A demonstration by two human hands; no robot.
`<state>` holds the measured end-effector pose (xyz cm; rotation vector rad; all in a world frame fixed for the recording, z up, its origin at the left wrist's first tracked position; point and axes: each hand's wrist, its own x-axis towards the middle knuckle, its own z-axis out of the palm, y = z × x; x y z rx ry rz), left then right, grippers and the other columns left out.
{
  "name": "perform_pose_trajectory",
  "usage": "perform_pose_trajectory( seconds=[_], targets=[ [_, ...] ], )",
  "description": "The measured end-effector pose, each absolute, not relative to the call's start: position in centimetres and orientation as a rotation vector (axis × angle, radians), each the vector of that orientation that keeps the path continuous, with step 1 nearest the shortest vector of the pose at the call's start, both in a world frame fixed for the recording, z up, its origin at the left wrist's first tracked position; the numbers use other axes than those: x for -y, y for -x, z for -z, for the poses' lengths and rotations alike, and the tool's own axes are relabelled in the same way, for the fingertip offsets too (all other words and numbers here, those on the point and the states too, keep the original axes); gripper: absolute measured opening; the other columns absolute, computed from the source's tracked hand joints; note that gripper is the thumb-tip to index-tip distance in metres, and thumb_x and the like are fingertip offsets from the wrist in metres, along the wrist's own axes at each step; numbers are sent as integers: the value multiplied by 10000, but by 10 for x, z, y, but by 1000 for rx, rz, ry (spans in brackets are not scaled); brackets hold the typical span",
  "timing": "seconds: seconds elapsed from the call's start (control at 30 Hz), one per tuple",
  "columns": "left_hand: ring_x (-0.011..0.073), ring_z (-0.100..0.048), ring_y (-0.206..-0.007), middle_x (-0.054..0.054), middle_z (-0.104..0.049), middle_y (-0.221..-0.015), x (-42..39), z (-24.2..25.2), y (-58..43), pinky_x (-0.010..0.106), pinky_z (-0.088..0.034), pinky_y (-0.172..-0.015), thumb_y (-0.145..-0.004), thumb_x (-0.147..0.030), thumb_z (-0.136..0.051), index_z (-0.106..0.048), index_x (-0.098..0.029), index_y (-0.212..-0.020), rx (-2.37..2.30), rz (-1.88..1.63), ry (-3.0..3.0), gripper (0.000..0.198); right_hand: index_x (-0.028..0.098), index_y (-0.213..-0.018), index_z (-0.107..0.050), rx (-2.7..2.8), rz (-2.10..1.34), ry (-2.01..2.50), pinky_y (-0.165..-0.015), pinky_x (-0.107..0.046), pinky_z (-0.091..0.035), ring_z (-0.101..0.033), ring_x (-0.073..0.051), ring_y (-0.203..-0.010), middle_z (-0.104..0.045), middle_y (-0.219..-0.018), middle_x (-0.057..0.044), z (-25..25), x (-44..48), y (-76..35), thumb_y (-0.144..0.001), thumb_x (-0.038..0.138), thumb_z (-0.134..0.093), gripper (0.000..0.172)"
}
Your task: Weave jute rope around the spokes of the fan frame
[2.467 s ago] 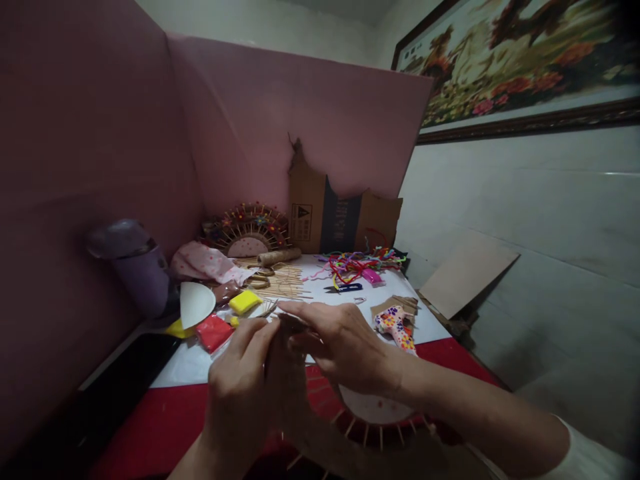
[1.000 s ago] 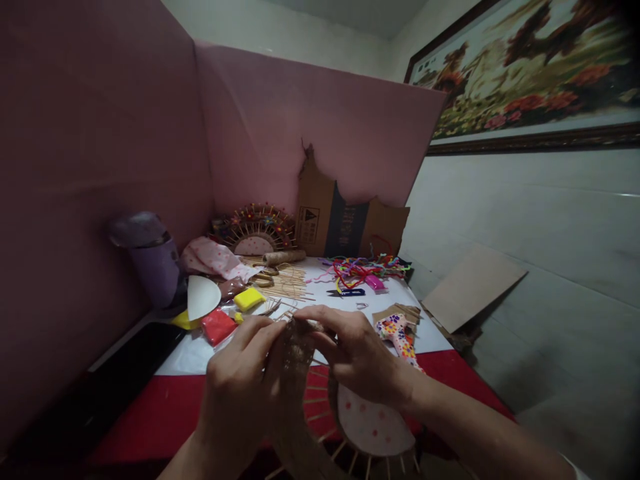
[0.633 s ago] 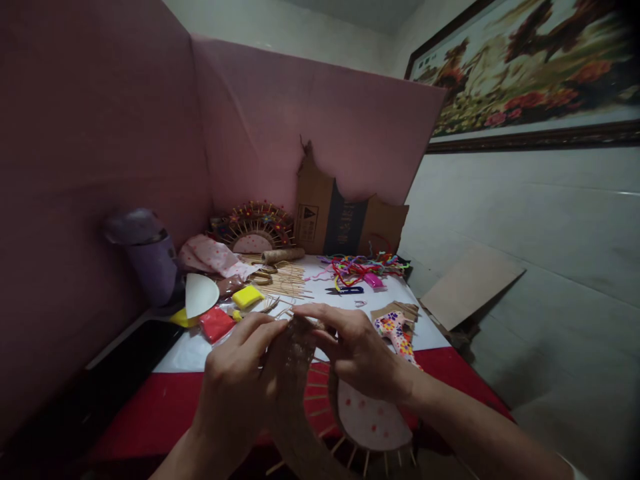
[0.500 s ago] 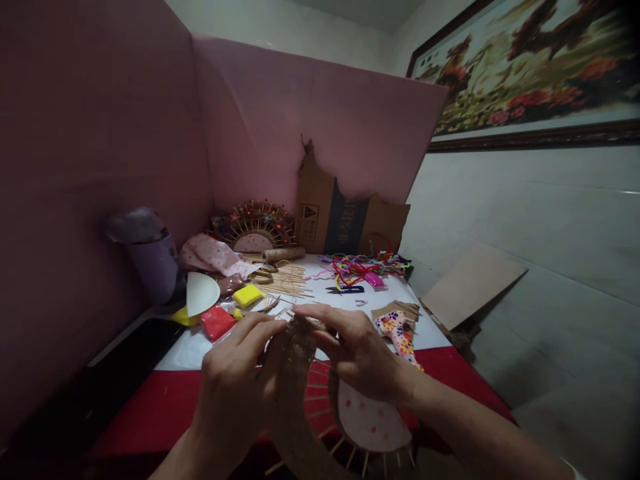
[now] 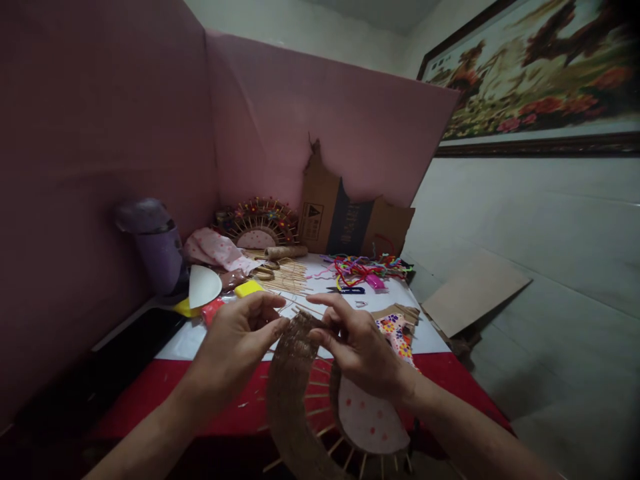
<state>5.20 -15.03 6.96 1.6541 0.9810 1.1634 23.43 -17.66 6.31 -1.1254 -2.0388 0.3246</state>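
Note:
My right hand grips the upper end of a half-ring fan craft. The craft has a wide brown burlap-like band, thin sticks set like spokes and a pink dotted half-circle at its centre. My left hand is just left of the band's top end, thumb and forefinger curved with a gap between them. I cannot tell whether its thumb tip touches the band. A thin stick shows near my right fingertips. The craft is tilted, above the table's front edge.
On the table lie wooden sticks, thread snips, colourful pipe cleaners, a flowered fabric piece and a yellow packet. A finished-looking fan craft, torn cardboard and purple cup stand behind.
My left hand has come away from the band to the left and its fingers have parted. My right hand still holds the craft's upper end. The view has shifted slightly.

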Motion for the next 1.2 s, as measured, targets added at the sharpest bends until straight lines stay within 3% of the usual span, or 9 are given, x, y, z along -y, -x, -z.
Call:
perform_pose_trajectory(
  seconds=[0.13,0.27,0.67,0.9,1.2],
  targets=[
    [61,-423,-382,-23,-566,-481,142,-80,-51,164,-291,-333,-618,-224,-644,-655,-151,-660,-973,-1037,-1571,85,195,-1157,-437,2029,-370,1126,-512,-229,-336,-410,-89,-525,-434,-595,61,-62,176,-235,-774,146,-511,393],
    [46,-308,-317,-54,-461,-367,136,-81,-51,168,-198,-310,-608,-243,-622,-668,-165,-654,-923,-892,-1487,102,208,-1168,-426,2019,-398,1139,-514,-225,-346,-423,-93,-536,-455,-603,54,-60,175,-236,-787,168,-499,390],
    [52,-279,-368,-73,-391,-401,138,-83,-59,180,-191,-360,-564,-272,-586,-600,-158,-600,-981,-858,-1497,120,205,-1154,-433,1974,-498,1159,-547,-250,-383,-482,-110,-588,-514,-645,28,-55,174,-237,-788,189,-505,374],
    [57,-325,-395,-58,-436,-456,129,-71,-63,187,-220,-385,-609,-276,-581,-584,-143,-615,-994,-886,-1541,133,201,-1115,-462,1914,-608,1150,-499,-219,-344,-427,-86,-531,-467,-601,52,-49,161,-241,-760,156,-530,364],
    [41,-274,-353,-62,-403,-384,84,-41,-71,184,-145,-384,-641,-303,-607,-522,-139,-579,-923,-731,-1395,195,174,-1031,-475,1702,-954,1129,-413,-184,-295,-355,-57,-409,-414,-488,94,-22,120,-250,-719,239,-584,336]
  ],
)
